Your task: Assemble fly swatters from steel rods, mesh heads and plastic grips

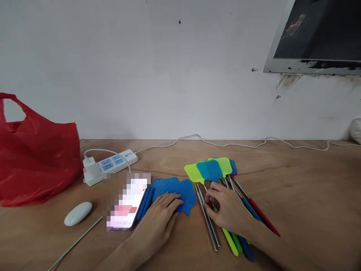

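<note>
My left hand [163, 210] lies flat on loose blue mesh swatter heads [180, 190] on the wooden table, fingers stretched out. Blue handle sleeves [144, 203] lie just left of it. My right hand [227, 209] is curled, its fingertips pinching a thin metal rod [207, 218] among the swatter rods. Beyond it lies a fan of assembled fly swatters [210, 169] with green and blue heads, their green, blue and red handles [239, 242] running under my right wrist.
A phone [126, 205] lies left of the blue heads. A white power strip [111, 163] with a plugged charger, a white oval object [78, 213] and a red plastic bag [34, 154] stand further left. A white cable [231, 144] runs along the wall. A thin rod [76, 242] lies front left.
</note>
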`<state>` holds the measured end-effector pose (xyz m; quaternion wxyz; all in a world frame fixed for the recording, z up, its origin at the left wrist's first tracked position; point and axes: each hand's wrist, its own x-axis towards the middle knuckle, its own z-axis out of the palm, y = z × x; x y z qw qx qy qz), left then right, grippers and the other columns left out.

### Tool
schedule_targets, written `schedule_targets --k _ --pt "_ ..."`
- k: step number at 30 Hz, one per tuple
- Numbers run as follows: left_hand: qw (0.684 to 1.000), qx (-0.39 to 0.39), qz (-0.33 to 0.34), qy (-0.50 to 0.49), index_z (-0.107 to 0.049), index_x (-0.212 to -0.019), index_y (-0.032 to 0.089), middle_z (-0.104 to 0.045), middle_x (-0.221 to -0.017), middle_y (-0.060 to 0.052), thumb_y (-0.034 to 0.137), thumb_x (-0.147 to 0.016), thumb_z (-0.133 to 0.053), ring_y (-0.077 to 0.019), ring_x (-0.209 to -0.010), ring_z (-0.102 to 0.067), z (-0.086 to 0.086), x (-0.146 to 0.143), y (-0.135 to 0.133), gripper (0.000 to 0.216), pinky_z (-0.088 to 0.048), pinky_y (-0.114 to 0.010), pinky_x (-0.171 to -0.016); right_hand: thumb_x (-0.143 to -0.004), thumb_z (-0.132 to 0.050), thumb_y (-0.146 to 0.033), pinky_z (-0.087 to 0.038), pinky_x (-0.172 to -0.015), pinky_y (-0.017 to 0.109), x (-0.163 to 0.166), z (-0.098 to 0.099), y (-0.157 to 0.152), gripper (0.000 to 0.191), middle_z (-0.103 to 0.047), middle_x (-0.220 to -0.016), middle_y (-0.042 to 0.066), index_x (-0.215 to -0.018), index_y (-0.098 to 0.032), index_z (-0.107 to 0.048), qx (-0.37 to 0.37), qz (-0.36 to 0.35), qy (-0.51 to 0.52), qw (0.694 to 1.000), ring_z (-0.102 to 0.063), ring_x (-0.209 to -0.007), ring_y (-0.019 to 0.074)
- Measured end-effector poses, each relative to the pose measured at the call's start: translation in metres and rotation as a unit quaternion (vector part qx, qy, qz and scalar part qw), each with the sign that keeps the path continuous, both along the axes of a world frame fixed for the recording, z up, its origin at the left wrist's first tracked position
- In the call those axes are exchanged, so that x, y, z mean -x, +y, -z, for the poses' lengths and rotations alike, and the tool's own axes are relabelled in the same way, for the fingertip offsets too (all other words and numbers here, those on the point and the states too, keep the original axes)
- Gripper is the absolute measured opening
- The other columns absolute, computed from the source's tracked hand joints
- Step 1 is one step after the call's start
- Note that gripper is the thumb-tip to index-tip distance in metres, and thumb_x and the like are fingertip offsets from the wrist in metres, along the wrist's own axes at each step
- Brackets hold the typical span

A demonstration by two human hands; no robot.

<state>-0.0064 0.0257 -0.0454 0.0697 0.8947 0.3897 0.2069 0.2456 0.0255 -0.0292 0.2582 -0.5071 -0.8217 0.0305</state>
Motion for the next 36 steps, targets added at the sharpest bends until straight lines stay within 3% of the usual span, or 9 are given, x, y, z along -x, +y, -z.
schedule_targets --k 2,7,10,15,20,23,26,33,36 --pt "0.999 -0.019 -0.029 0.02 -0.059 -0.124 0.022 -0.061 -0.133 -0.01 0.016 -0.098 -0.046 -0.0289 -0.121 -0.057 -0.005 0.0 -0.001 0.029 -0.049 -0.049 -0.101 -0.078 -0.062 -0.017 -0.032 -0.061 0.029 0.001 0.001 0.0 0.008 -0.056 -0.08 0.0 -0.073 -0.021 -0.057 0.011 0.004 -0.003 1.0 -0.054 -0.072 0.0163" --pt "0.973 -0.088 -0.17 0.128 -0.064 -0.118 0.016 -0.065 -0.125 -0.015 0.019 -0.094 -0.052 -0.0356 -0.11 -0.06 -0.02 0.002 0.0 0.027 -0.052 -0.053 -0.09 -0.076 -0.062 -0.018 -0.029 -0.06 0.029 0.0 0.001 -0.001 0.013 -0.054 -0.073 -0.001 -0.067 -0.02 -0.053 0.04 0.018 -0.009 0.999 -0.052 -0.068 0.0153" --pt "0.957 -0.09 -0.21 0.178 -0.068 -0.11 0.016 -0.067 -0.119 -0.015 0.02 -0.094 -0.053 -0.0362 -0.104 -0.062 -0.025 0.002 0.0 0.022 -0.052 -0.052 -0.087 -0.075 -0.062 -0.019 -0.029 -0.061 0.029 0.0 0.001 -0.002 0.014 -0.055 -0.071 -0.001 -0.065 -0.02 -0.052 0.045 0.022 -0.012 0.999 -0.053 -0.068 0.0153" --pt "0.962 -0.048 -0.199 0.181 -0.067 -0.111 0.018 -0.068 -0.11 -0.012 0.023 -0.097 -0.051 -0.0318 -0.096 -0.064 -0.026 -0.001 -0.004 0.022 -0.053 -0.047 -0.083 -0.073 -0.062 -0.021 -0.029 -0.06 0.028 0.001 0.0 -0.003 0.016 -0.056 -0.07 0.0 -0.063 -0.02 -0.05 0.068 0.035 -0.015 0.997 -0.053 -0.065 0.0151" --pt "0.963 -0.067 -0.206 0.16 -0.064 -0.117 0.018 -0.064 -0.124 -0.013 0.018 -0.097 -0.049 -0.032 -0.109 -0.062 -0.028 0.002 -0.001 0.024 -0.054 -0.043 -0.085 -0.073 -0.061 -0.022 -0.028 -0.06 0.028 0.003 -0.002 -0.003 0.015 -0.058 -0.068 0.0 -0.062 -0.021 -0.05 0.076 0.05 -0.025 0.996 -0.052 -0.064 0.0154" --pt "0.953 -0.033 -0.237 0.187 -0.063 -0.117 0.018 -0.067 -0.119 -0.011 0.015 -0.098 -0.047 -0.0302 -0.098 -0.068 -0.032 0.004 0.002 0.026 -0.056 -0.039 -0.072 -0.072 -0.061 -0.022 -0.027 -0.059 0.028 0.003 -0.002 -0.003 0.015 -0.059 -0.068 0.0 -0.062 -0.021 -0.05 0.08 0.051 -0.026 0.995 -0.052 -0.064 0.0154" --pt "0.957 -0.001 -0.229 0.179 -0.062 -0.119 0.021 -0.068 -0.114 -0.008 0.017 -0.099 -0.047 -0.0276 -0.091 -0.07 -0.035 0.003 0.003 0.025 -0.056 -0.035 -0.065 -0.072 -0.061 -0.022 -0.027 -0.058 0.028 0.002 -0.002 -0.003 0.015 -0.059 -0.067 -0.001 -0.062 -0.021 -0.051 0.089 0.051 -0.023 0.995 -0.052 -0.063 0.0149" --pt "0.966 -0.034 -0.197 0.166 -0.06 -0.121 0.019 -0.064 -0.124 -0.011 0.01 -0.097 -0.046 -0.0304 -0.107 -0.064 -0.034 0.009 0.006 0.029 -0.056 -0.042 -0.081 -0.074 -0.061 -0.022 -0.028 -0.059 0.028 0.003 -0.005 -0.003 0.015 -0.062 -0.067 0.0 -0.062 -0.021 -0.052 0.095 0.049 -0.029 0.994 -0.055 -0.063 0.0156" --pt "0.959 0.003 -0.21 0.189 -0.061 -0.118 0.019 -0.066 -0.118 -0.011 0.008 -0.095 -0.047 -0.0308 -0.102 -0.066 -0.035 0.01 0.008 0.029 -0.056 -0.043 -0.079 -0.074 -0.061 -0.023 -0.028 -0.059 0.028 0.003 -0.006 -0.003 0.015 -0.063 -0.068 0.0 -0.063 -0.021 -0.052 0.099 0.046 -0.027 0.994 -0.055 -0.063 0.0158"
